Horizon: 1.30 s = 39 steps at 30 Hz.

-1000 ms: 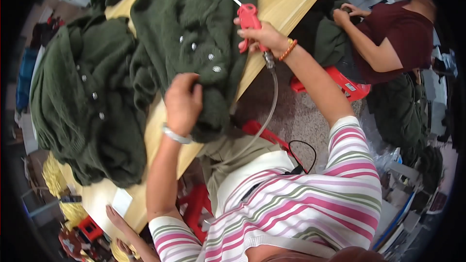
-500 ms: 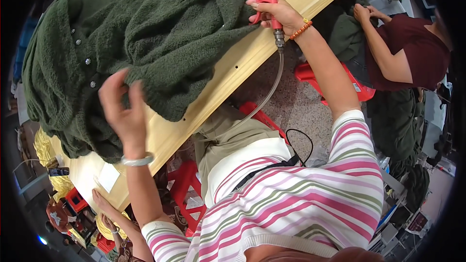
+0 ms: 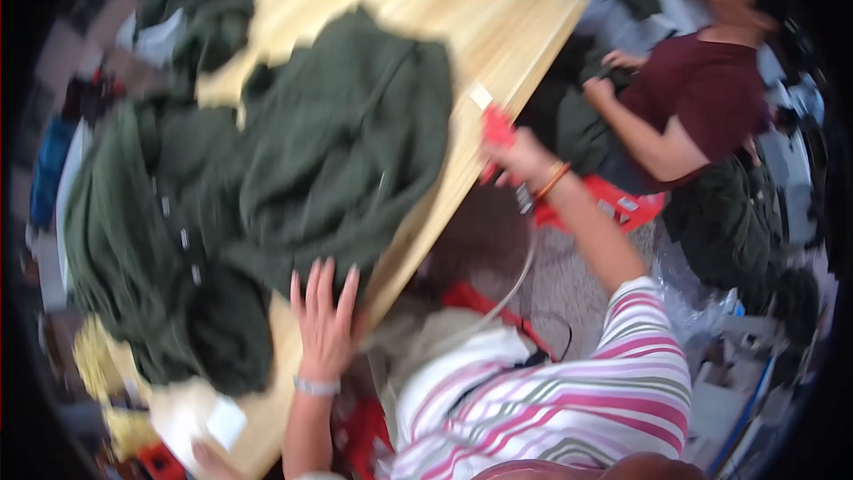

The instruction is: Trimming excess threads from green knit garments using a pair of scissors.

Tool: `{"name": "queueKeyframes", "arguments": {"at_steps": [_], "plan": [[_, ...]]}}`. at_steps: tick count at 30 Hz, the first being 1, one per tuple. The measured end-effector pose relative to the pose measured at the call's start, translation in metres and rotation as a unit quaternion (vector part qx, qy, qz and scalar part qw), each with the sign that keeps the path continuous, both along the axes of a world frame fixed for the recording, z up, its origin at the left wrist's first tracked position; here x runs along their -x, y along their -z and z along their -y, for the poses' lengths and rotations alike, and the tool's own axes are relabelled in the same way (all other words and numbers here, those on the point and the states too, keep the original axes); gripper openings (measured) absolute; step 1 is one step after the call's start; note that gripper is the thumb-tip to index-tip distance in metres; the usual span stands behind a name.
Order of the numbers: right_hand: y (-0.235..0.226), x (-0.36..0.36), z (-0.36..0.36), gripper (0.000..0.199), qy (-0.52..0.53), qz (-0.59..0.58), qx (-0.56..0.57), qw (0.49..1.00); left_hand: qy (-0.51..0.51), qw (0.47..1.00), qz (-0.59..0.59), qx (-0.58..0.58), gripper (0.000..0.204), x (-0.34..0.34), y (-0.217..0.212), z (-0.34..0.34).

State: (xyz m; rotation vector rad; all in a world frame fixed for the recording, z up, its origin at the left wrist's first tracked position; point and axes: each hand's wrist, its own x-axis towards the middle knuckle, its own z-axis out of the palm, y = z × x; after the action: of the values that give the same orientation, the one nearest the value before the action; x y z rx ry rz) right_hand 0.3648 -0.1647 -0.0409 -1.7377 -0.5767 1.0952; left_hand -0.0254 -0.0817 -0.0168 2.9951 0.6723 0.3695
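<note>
Standing beside the wooden table [image 3: 524, 22], frame is motion-blurred, so fine detail is soft. Left hand [image 3: 324, 324] lies flat, fingers [image 3: 313, 289] spread and straight, palm down at the table's near edge, fingertips touching the lower hem of the dark green knit garment [image 3: 355, 151]; gripping nothing. A bracelet [image 3: 317, 386] sits on that wrist. The garment is spread across the middle of the table, reaching toward its right edge. A second heap of green knitwear [image 3: 124, 240] with pale buttons is bunched along the left side of the table, touching the first. Right hand [image 3: 524, 160] is at the table's right edge, fingers curled shut around a red handheld tool [image 3: 498, 131]; an orange band [image 3: 553, 180] sits on that wrist. A thin hose [image 3: 520, 271] curves down from near that hand, below the table edge; its joint to the tool is too blurred to tell. White paper slip [image 3: 224, 422] lies near the table's near-left corner. Another person in a dark red top [image 3: 711, 93] sits off the right side, hand [image 3: 622, 60] on more green fabric [image 3: 577, 124], well apart from the wearer's hands.
</note>
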Motion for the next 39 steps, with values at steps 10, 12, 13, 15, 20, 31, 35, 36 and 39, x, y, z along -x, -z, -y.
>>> {"name": "queueKeyframes", "arguments": {"at_steps": [10, 12, 13, 15, 20, 31, 35, 36, 39], "plan": [[0.017, 0.041, -0.079, 0.029, -0.020, -0.209, -0.067, 0.975, -0.005, 0.995, 0.026, -0.091, 0.040, 0.024, 0.009, -0.027], [0.019, 0.032, -0.091, 0.023, -0.010, -0.193, -0.045, 0.980, 0.000, 0.996, 0.084, -0.021, 0.045, 0.012, -0.005, -0.022], [0.020, 0.025, -0.098, 0.018, 0.001, -0.176, -0.016, 0.984, 0.000, 0.993, 0.120, 0.018, 0.047, 0.007, -0.010, -0.020], [0.022, 0.010, -0.106, 0.016, -0.020, -0.155, -0.034, 0.987, -0.001, 0.987, 0.158, 0.044, 0.047, 0.001, -0.022, -0.016], [-0.053, -0.020, -0.107, 0.018, -0.036, -0.059, -0.098, 0.993, -0.048, 0.950, 0.144, 0.274, 0.026, 0.019, -0.063, -0.001], [-0.210, 0.067, -0.356, 0.046, -0.391, 0.187, -0.156, 0.888, -0.246, 0.527, 0.472, 0.663, 0.028, 0.023, -0.008, -0.049], [-0.219, 0.088, -0.260, 0.019, -0.367, 0.224, -0.078, 0.900, -0.239, 0.510, 0.500, 0.658, 0.021, 0.058, 0.026, -0.053], [-0.213, 0.092, -0.225, 0.018, -0.328, 0.202, -0.120, 0.915, -0.249, 0.536, 0.495, 0.637, 0.023, 0.067, 0.035, -0.053], [-0.168, 0.065, -0.172, 0.038, -0.294, 0.151, -0.029, 0.944, -0.295, 0.646, 0.484, 0.511, 0.026, 0.074, 0.041, -0.041]]}}
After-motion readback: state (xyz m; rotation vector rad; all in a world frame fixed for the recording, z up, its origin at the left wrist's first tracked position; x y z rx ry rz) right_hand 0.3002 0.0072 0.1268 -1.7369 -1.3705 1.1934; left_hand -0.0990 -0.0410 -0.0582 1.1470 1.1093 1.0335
